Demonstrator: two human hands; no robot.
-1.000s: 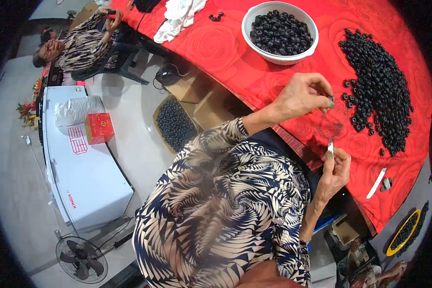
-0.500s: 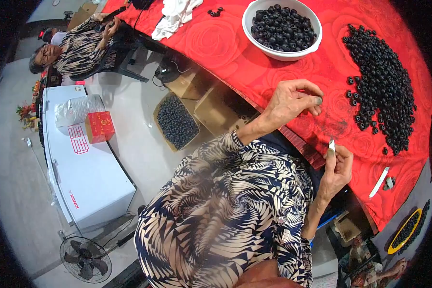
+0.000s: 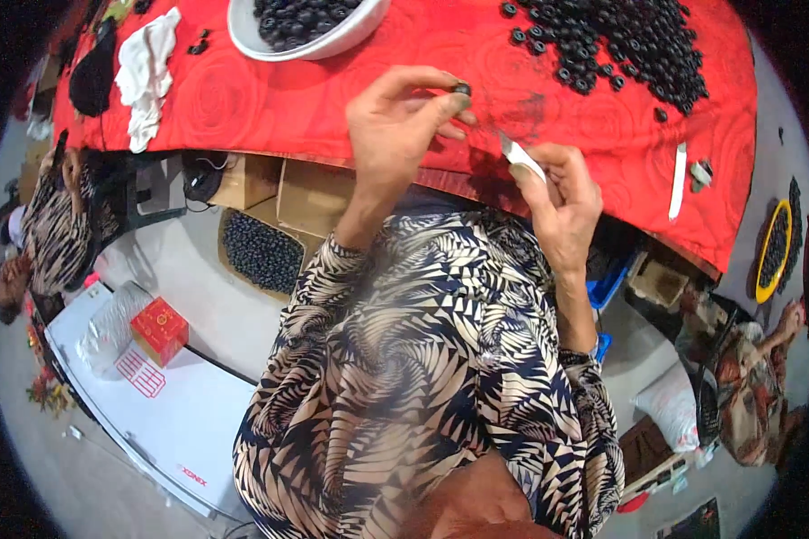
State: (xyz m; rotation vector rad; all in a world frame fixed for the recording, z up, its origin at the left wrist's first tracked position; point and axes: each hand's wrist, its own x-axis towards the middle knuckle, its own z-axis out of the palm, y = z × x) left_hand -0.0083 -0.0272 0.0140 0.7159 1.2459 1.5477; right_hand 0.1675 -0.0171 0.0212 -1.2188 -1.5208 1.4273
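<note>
Between the thumb and fingers of my left hand [image 3: 391, 130] is a small black ring-shaped piece [image 3: 462, 89], pinched above the red tablecloth [image 3: 422, 54]. My right hand [image 3: 568, 202] grips a small knife [image 3: 525, 162] with a white handle, its short blade pointing toward my left hand but apart from the piece. Ahead of my right hand spreads a heap of similar black ring-shaped pieces [image 3: 643, 45]. A white bowl [image 3: 333, 49] full of them stands beyond my left hand, cut off by the upper edge.
A white strip-like tool [image 3: 679, 184] and a small grey lump [image 3: 702, 173] lie at right. A white cloth [image 3: 144, 81] lies at left. Below the table edge stands a carton of black pieces [image 3: 262, 254]. People sit at far left [image 3: 63, 211] and lower right [image 3: 753, 386].
The view has turned, so the table now runs across the top. The knife in my right hand has tilted toward my left hand, which still pinches.
</note>
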